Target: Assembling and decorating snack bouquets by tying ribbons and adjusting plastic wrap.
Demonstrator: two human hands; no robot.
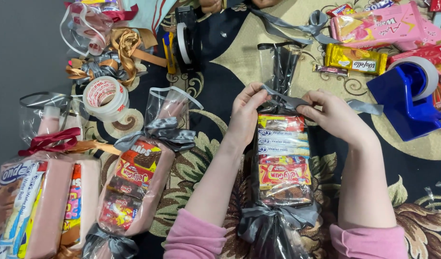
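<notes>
Head view: left hand [246, 112] and right hand [333, 115] fingers pinching grey ribbon [290, 101] atop snack bundle [282, 163]; tape dispenser [407, 98] at two o'clock.

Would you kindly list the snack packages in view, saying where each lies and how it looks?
Clear snack bundle: centre, under both hands, stacked red, yellow and blue packets, grey ribbon.
Second bundle: left of centre, pink-sided, red packets, grey bows.
Third bundle: far left, blue-white packs, red ribbon.
Pink wafer box: top right, flat, oblong.
Yellow wafer packet: below the pink box, oblong.
</notes>
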